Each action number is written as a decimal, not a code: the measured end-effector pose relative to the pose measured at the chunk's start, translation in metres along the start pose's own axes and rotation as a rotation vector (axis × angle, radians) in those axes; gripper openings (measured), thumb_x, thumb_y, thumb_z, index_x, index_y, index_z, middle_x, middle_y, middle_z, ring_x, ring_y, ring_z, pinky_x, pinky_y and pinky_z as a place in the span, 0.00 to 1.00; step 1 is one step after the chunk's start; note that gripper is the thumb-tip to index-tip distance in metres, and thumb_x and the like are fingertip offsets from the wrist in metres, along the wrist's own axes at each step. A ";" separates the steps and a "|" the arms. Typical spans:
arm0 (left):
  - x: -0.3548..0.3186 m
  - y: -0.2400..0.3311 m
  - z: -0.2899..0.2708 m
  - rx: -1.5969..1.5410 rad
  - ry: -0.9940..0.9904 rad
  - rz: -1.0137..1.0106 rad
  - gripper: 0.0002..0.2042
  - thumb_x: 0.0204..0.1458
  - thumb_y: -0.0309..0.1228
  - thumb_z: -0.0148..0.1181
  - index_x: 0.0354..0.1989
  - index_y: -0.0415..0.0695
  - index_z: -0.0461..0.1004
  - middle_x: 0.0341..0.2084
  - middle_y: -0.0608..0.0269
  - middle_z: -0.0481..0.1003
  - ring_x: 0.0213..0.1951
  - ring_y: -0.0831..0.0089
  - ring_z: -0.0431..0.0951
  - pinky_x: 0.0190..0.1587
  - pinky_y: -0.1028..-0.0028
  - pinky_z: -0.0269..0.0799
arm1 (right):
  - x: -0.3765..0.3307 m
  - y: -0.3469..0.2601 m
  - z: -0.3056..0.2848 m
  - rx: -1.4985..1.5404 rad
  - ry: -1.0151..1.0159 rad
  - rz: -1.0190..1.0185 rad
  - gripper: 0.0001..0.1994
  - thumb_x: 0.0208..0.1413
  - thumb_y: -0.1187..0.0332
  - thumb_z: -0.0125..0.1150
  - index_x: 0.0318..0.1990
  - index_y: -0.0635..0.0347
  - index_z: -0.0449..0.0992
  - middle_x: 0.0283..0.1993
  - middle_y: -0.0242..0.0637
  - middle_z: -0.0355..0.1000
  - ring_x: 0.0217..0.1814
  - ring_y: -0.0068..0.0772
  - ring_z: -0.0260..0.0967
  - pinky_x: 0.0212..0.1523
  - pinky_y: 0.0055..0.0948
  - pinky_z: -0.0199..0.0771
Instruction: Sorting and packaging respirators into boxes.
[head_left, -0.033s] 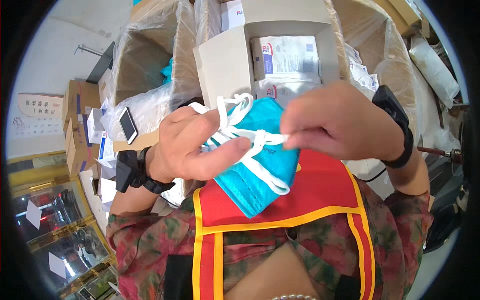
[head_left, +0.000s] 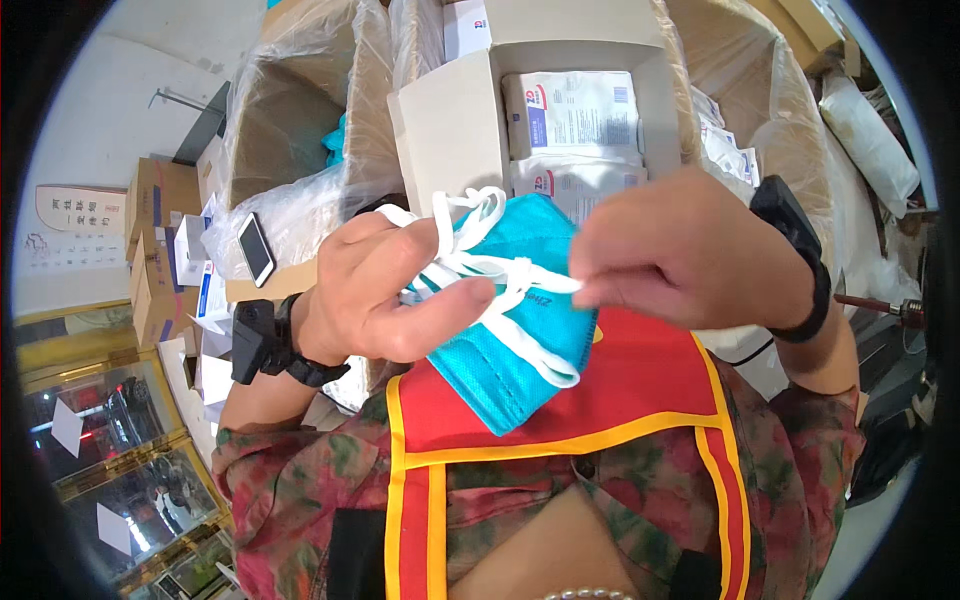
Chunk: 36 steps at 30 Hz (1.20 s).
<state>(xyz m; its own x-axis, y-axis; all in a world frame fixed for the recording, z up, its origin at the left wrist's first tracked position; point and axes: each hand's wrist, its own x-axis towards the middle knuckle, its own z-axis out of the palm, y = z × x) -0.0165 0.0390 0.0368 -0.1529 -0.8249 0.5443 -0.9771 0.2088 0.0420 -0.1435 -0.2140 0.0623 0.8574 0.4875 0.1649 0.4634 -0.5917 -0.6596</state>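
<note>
In front of my red apron (head_left: 650, 375) with its yellow edging is a turquoise folded face mask (head_left: 505, 390). My left hand (head_left: 375, 290) grips its upper left part, with the thumb over the front. White elastic straps (head_left: 540, 352) lie looped and gathered in a knot across the mask. Between pinched thumb and fingers, my right hand (head_left: 690, 250) holds one strap end, drawn out taut to the right. That hand's fingertips are slightly blurred.
Beyond my hands, an open carton (head_left: 445, 125) holds white printed packs (head_left: 580, 110). Plastic-lined cartons stand to its left (head_left: 285, 130) and right (head_left: 750, 80). A phone (head_left: 257, 249) lies at the left, near stacked brown boxes (head_left: 160, 285).
My right hand has shifted slightly to the right, and the pinched strap stretches a little farther. My left hand and the mask hold still.
</note>
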 end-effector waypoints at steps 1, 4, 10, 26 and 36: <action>-0.003 0.000 0.001 -0.032 0.044 0.000 0.16 0.31 0.27 0.68 0.33 0.49 0.77 0.36 0.49 0.76 0.24 0.62 0.73 0.22 0.68 0.64 | -0.002 -0.005 0.002 0.009 0.053 -0.053 0.05 0.48 0.69 0.66 0.29 0.56 0.75 0.26 0.34 0.70 0.29 0.39 0.70 0.28 0.32 0.68; -0.004 -0.001 0.003 -0.051 0.030 -0.024 0.18 0.28 0.26 0.68 0.34 0.47 0.75 0.36 0.48 0.75 0.24 0.63 0.73 0.21 0.70 0.64 | -0.009 -0.015 0.006 0.019 0.068 -0.073 0.06 0.46 0.69 0.68 0.29 0.55 0.75 0.26 0.35 0.69 0.27 0.39 0.70 0.26 0.32 0.68; 0.004 0.001 0.002 0.014 -0.014 0.017 0.21 0.30 0.25 0.68 0.39 0.49 0.75 0.35 0.49 0.75 0.24 0.65 0.73 0.21 0.73 0.63 | -0.008 -0.012 0.000 0.096 0.098 -0.123 0.05 0.48 0.72 0.66 0.30 0.58 0.75 0.25 0.35 0.70 0.23 0.35 0.69 0.24 0.28 0.66; 0.015 0.005 0.004 -0.028 0.013 0.026 0.23 0.29 0.26 0.70 0.41 0.57 0.77 0.36 0.51 0.75 0.25 0.65 0.74 0.22 0.74 0.61 | 0.016 0.020 -0.011 0.226 0.165 0.193 0.10 0.55 0.72 0.57 0.45 0.60 0.73 0.29 0.32 0.73 0.25 0.16 0.59 0.27 0.19 0.62; 0.021 0.002 0.015 0.035 0.046 0.141 0.19 0.31 0.29 0.64 0.37 0.60 0.75 0.28 0.64 0.70 0.18 0.80 0.65 0.18 0.83 0.56 | 0.039 0.016 0.001 0.131 -0.046 -0.010 0.13 0.51 0.70 0.54 0.45 0.60 0.74 0.30 0.48 0.73 0.32 0.49 0.72 0.33 0.37 0.71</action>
<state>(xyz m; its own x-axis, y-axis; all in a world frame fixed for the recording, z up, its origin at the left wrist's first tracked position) -0.0236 0.0144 0.0361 -0.2832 -0.7635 0.5804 -0.9510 0.3019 -0.0669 -0.1032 -0.2040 0.0577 0.8400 0.5242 0.1403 0.4365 -0.4991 -0.7486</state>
